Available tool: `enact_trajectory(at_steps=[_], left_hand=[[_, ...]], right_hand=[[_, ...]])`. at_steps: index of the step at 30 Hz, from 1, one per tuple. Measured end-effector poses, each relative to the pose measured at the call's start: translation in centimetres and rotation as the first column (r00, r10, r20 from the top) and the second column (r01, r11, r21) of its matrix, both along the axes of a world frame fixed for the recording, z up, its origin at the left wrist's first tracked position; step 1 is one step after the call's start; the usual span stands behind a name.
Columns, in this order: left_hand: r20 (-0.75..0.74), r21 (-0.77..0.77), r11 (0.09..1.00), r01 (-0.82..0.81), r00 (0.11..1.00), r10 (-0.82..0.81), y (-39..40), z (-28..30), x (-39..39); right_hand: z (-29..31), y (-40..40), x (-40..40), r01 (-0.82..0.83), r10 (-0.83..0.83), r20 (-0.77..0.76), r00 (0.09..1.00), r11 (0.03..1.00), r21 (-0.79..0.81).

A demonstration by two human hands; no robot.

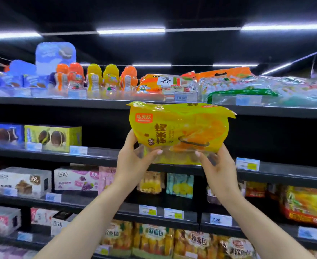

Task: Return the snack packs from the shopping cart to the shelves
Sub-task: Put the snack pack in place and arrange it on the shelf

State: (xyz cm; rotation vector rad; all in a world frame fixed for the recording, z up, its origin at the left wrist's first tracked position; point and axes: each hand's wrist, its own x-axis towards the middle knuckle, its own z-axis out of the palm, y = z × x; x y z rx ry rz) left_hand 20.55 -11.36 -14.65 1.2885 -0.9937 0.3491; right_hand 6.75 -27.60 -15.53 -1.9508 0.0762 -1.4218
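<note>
Shelving a snack pack, seen from my head. My left hand [133, 161] and right hand [218, 165] hold the pack [180, 131] by its lower edge, one hand at each bottom corner. The fingers [155, 153] of each hand are curled round the clear bottom strip, thumbs in front, the rest hidden behind the film. The pack stands upright above my fingers, in front of the dark gap just beyond them, its base level with the shelf [285, 170] edge there; whether it touches the shelf I cannot tell.

To do this step well, I judge that I should keep both grips even so the pack stays level, push it straight away from me into the gap, and let the base settle on the shelf before I loosen my fingers. The top edge sits close under the next shelf up, so a slight lowering may be needed to clear it. The price tag [247, 164] just to the right of my right fingers should stay unhidden.

The pack is a yellow plastic bag, wider than tall, with an orange logo at upper left, dark brown characters down the middle and an orange picture of bread to the right. Its bottom strip is transparent, and its top seam is crumpled and bent. It looks soft and light.
</note>
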Motion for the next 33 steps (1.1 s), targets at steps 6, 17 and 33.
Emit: enact_trajectory(at_steps=[6,17,33], left_hand=[[0.016,-0.016,1.000,-0.018,1.000,0.018,-2.1,1.3,3.9],[0.025,0.036,0.998,0.054,0.998,-0.055,-4.8,0.0,10.3],[0.060,0.139,0.980,0.143,0.987,-0.152,-5.4,0.7,16.2]], right_hand=[[1.0,-1.7,3.9,0.014,-0.016,0.049,0.999,0.999,0.041],[-0.6,-3.6,9.1,0.033,-0.035,0.084,0.996,0.999,0.023],[2.1,-5.1,13.0,0.178,-0.172,0.088,0.981,0.982,-0.065]])
